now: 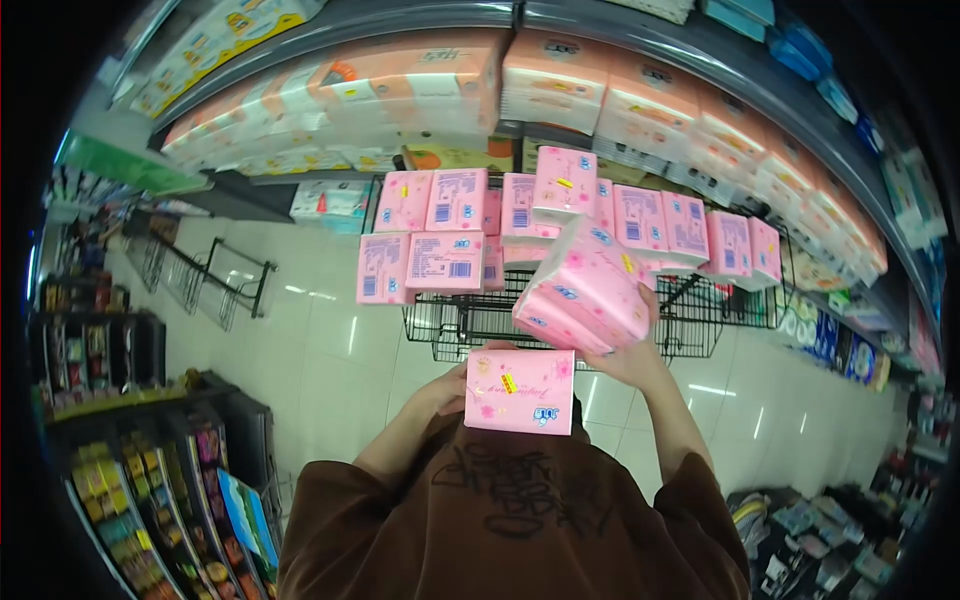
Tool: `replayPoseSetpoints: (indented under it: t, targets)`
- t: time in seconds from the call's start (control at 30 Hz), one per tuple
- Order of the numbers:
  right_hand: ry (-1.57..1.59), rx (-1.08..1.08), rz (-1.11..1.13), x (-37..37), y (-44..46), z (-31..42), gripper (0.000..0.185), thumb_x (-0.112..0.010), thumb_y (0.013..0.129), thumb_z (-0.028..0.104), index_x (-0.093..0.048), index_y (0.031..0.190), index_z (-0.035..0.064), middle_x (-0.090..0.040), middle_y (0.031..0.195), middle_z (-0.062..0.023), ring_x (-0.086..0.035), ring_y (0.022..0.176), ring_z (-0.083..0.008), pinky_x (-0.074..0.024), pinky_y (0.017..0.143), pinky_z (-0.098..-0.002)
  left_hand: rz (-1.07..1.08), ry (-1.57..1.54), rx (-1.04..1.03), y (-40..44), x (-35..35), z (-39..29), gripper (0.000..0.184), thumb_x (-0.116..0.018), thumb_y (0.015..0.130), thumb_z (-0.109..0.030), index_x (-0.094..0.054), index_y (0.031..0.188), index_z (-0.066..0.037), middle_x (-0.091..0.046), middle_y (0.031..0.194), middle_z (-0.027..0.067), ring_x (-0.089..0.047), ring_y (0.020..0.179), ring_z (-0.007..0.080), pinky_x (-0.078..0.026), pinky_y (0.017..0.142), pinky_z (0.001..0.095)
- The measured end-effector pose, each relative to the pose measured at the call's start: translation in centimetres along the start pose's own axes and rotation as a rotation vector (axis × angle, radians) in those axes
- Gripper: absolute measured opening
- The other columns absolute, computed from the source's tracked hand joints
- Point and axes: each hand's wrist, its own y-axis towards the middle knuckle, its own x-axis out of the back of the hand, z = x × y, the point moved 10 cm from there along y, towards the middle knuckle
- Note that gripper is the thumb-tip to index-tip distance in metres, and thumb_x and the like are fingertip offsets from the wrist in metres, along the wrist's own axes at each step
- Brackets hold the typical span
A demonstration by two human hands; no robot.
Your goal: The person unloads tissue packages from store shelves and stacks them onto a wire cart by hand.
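Against the brown shirt, my left hand (450,388) grips the left side of a pink tissue pack (520,391) with a yellow sticker. My right hand (628,352) is wrapped round the lower right of a larger pink bundle (585,290), tilted over the black wire rack (470,315). Most of my left fingers are hidden behind the pack. Beyond the hands, several pink packs (445,262) stand in rows on the rack. One pink pack (565,180) sits higher than those around it, just behind the tilted bundle.
A long store shelf (350,28) with orange and white tissue packs (420,90) curves behind the rack. Another wire rack (215,275) stands on the tiled floor (330,330) at the left. Shelves of goods (150,490) fill the lower left; dark displays (810,530) stand lower right.
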Motion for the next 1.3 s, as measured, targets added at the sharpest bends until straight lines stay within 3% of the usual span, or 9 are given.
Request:
replayPoseSetpoints:
  t: [0.03, 0.17, 0.5, 0.63, 0.77, 0.93, 1.07, 1.13, 1.3]
  targets:
    - [-0.041, 0.095, 0.060, -1.9, 0.5, -1.7, 0.103, -0.089, 0.069, 0.025, -0.030, 0.151, 0.0076, -0.035, 0.147, -0.0208, -0.034, 0.142, -0.0411, -0.0184, 0.123, -0.0474, -0.026, -0.038, -0.037, 0.2, -0.3, 0.4, 0.104, -0.086, 0.068, -0.024, -0.029, 0.152, -0.007, -0.049, 0.147, 0.0134, -0.052, 0.136, 0.0270, -0.049, 0.110, 0.0394]
    - [0.267, -0.076, 0.019, -3.3, 1.0, -6.5, 0.113, -0.091, 0.066, 0.012, -0.014, 0.150, 0.0132, -0.030, 0.139, -0.0349, -0.046, 0.129, -0.0513, -0.0452, 0.107, -0.0538, -0.178, -0.074, -0.105, 1.2, 1.0, 2.7, 0.100, -0.084, 0.073, -0.018, -0.027, 0.154, -0.007, -0.049, 0.148, 0.0136, -0.054, 0.134, 0.0276, -0.050, 0.109, 0.0418]
    - [0.063, -0.179, -0.342, 3.7, -2.1, -9.4, 0.116, -0.088, 0.069, 0.013, -0.006, 0.151, 0.0044, -0.030, 0.144, -0.0239, -0.042, 0.136, -0.0350, -0.0404, 0.112, -0.0473, -0.266, -0.203, -0.141, 5.6, 2.8, 6.6, 0.102, -0.086, 0.076, -0.017, -0.025, 0.158, -0.013, -0.047, 0.151, 0.0137, -0.053, 0.135, 0.0303, -0.050, 0.108, 0.0500]
    - [0.332, -0.329, -0.558, 7.8, -1.9, -13.8, 0.115, -0.086, 0.069, 0.007, -0.007, 0.152, 0.0029, -0.028, 0.144, -0.0223, -0.044, 0.133, -0.0342, -0.0387, 0.114, -0.0441, -0.214, -0.221, -0.158, 7.4, 1.5, 7.3, 0.106, -0.090, 0.075, -0.025, -0.026, 0.158, -0.012, -0.047, 0.152, 0.0130, -0.053, 0.135, 0.0300, -0.051, 0.107, 0.0501]
    - [0.250, -0.357, -0.635, 8.0, -0.9, -14.5, 0.106, -0.087, 0.068, 0.017, -0.022, 0.149, -0.0056, -0.034, 0.140, -0.0288, -0.041, 0.134, -0.0410, -0.0377, 0.113, -0.0470, -0.262, -0.202, -0.185, 8.4, 2.6, 8.3, 0.103, -0.090, 0.075, -0.032, -0.030, 0.155, -0.009, -0.050, 0.149, 0.0136, -0.055, 0.133, 0.0286, -0.051, 0.107, 0.0485]
    - [0.138, -0.269, -0.377, 6.2, -3.3, -12.8, 0.115, -0.088, 0.066, 0.014, -0.013, 0.151, 0.0042, -0.030, 0.143, -0.0228, -0.035, 0.141, -0.0368, -0.0374, 0.115, -0.0473, -0.324, -0.147, -0.152, 7.3, 1.9, 8.2, 0.078, -0.078, 0.088, -0.036, -0.041, 0.148, -0.002, -0.057, 0.142, 0.0161, -0.062, 0.125, 0.0280, -0.054, 0.104, 0.0445]
    - [0.289, -0.144, -0.244, 4.8, -9.4, -15.6, 0.110, -0.087, 0.068, 0.014, -0.014, 0.150, 0.0086, -0.032, 0.145, -0.0234, -0.045, 0.135, -0.0385, -0.0411, 0.112, -0.0478, -0.457, -0.225, -0.244, 5.2, 2.0, 7.5, 0.048, -0.049, 0.104, -0.019, -0.042, 0.147, 0.001, -0.054, 0.143, 0.0219, -0.063, 0.122, 0.0357, -0.060, 0.094, 0.0518]
    - [0.291, -0.117, -0.145, 4.5, -10.6, -15.3, 0.101, -0.088, 0.067, 0.017, -0.027, 0.147, 0.0112, -0.033, 0.142, -0.0236, -0.046, 0.130, -0.0408, -0.0419, 0.109, -0.0480, -0.445, -0.239, -0.202, 5.2, 2.2, 8.0, 0.050, -0.051, 0.103, -0.020, -0.041, 0.148, 0.000, -0.054, 0.143, 0.0205, -0.063, 0.122, 0.0346, -0.060, 0.094, 0.0506]
    - [0.233, -0.025, -0.133, 3.3, -9.5, -16.0, 0.109, -0.092, 0.064, 0.011, -0.026, 0.151, 0.0171, -0.036, 0.141, -0.0261, -0.045, 0.124, -0.0482, -0.0439, 0.103, -0.0540, -0.423, -0.294, -0.194, 7.3, 1.9, 7.3, 0.052, -0.052, 0.103, -0.024, -0.040, 0.148, -0.001, -0.054, 0.144, 0.0187, -0.063, 0.122, 0.0338, -0.060, 0.093, 0.0493]
